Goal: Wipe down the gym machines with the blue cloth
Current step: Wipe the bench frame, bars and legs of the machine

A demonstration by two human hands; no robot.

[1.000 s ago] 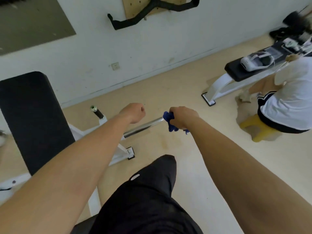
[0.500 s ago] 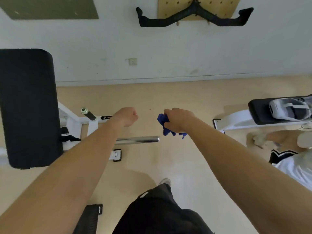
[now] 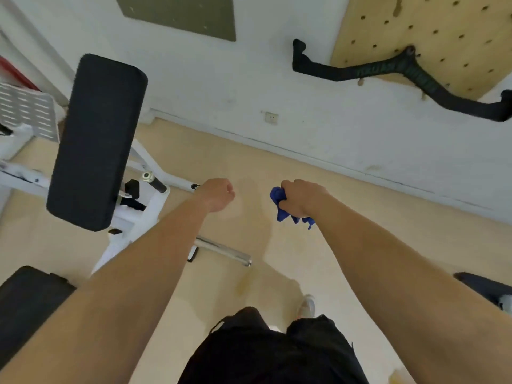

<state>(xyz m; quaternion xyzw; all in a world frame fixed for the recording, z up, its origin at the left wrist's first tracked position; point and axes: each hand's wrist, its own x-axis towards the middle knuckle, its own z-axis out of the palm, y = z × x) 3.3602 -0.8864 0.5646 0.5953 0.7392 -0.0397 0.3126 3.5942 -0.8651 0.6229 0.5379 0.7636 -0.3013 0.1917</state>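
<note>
The right hand (image 3: 300, 198) had its fingers curled round the bunched blue cloth (image 3: 279, 202), held in the air apart from the chrome bar (image 3: 224, 252) and black pad (image 3: 94, 139), while the left hand (image 3: 217, 194) was fisted on nothing, so wiping probably lay ahead.

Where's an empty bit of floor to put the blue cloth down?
The bare beige floor between the shiny chrome bar and the white wall is free, and so is the stretch beyond the right hand. The left is crowded by the black padded backrest and white metal frame.
</note>
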